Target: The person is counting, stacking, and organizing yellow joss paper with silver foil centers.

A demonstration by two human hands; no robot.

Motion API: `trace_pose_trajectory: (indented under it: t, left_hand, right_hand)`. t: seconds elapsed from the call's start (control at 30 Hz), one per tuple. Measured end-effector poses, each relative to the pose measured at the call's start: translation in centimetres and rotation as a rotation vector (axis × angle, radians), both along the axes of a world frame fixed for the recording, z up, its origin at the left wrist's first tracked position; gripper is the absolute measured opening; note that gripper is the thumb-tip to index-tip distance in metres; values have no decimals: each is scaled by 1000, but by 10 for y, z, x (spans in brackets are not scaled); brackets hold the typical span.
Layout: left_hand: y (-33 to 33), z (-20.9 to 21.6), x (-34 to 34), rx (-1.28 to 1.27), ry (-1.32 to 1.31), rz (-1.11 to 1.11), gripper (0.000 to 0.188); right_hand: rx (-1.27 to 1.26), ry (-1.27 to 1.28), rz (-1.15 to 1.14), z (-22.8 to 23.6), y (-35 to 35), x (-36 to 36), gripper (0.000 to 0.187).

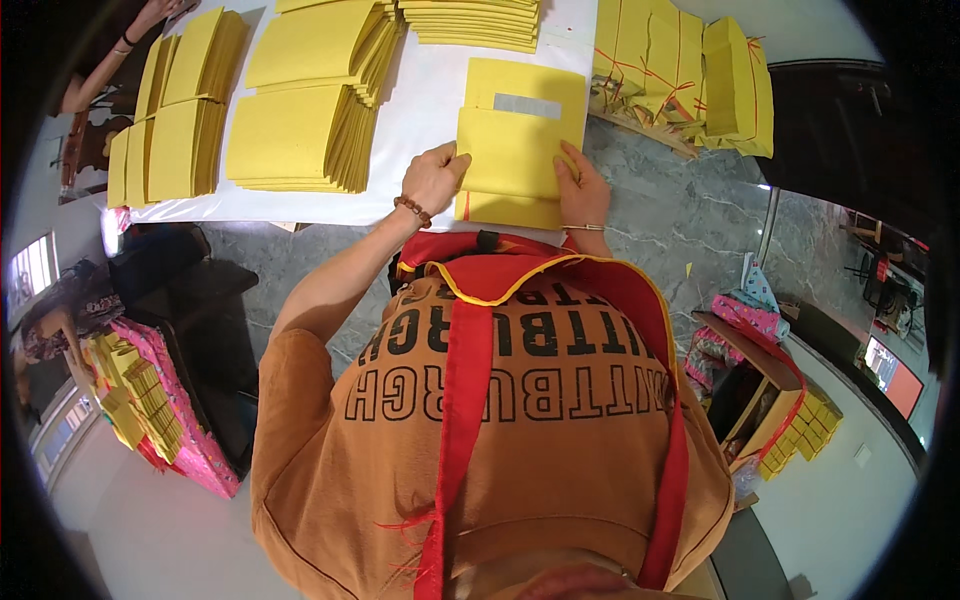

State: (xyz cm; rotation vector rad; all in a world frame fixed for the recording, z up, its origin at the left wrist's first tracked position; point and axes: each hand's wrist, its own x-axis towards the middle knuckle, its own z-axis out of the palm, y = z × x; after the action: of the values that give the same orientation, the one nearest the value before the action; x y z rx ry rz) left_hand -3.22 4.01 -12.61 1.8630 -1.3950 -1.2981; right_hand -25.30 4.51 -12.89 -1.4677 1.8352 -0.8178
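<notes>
Folded yellow paper (508, 150), with a grey strip (527, 106), lies at the near edge of the white table (415, 115), right of fanned yellow stacks (285, 140). The left hand (435, 182), fingers curled, pinches its left edge; the right hand (587, 195) touches the right edge, though whether it pinches cannot be told.

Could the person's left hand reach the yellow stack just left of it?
Probably yes: only white tabletop separates the left hand from the yellow stack, though it's busy with folded yellow paper.
</notes>
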Motion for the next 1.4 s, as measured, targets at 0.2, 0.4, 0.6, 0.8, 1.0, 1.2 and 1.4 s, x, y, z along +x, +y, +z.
trace_pose_trajectory:
  t: [0.2,0.4,0.6,0.8,1.0,1.2,1.4]
  left_hand:
    - [3,-11,4,-4,82,66,27]
    - [-10,34,-34,-778,-443,-310,34]
    - [-9,8,-60,-846,-522,-594,41]
    - [-7,2,-62,-821,-581,-613,44]
    - [-11,4,-60,-719,-530,-679,45]
    - [-22,-11,-36,-667,199,-403,39]
    - [-14,16,-28,-663,-146,-403,47]
  right_hand:
    - [56,11,2,3,0,1,30]
    - [58,4,-7,1,1,1,31]
    - [-101,6,2,-6,1,1,31]
    - [-112,291,34,24,7,1,39]
    - [-484,387,639,10,5,29,57]
    - [-330,245,528,3,7,39,63]
    - [-361,610,598,-4,6,43,58]
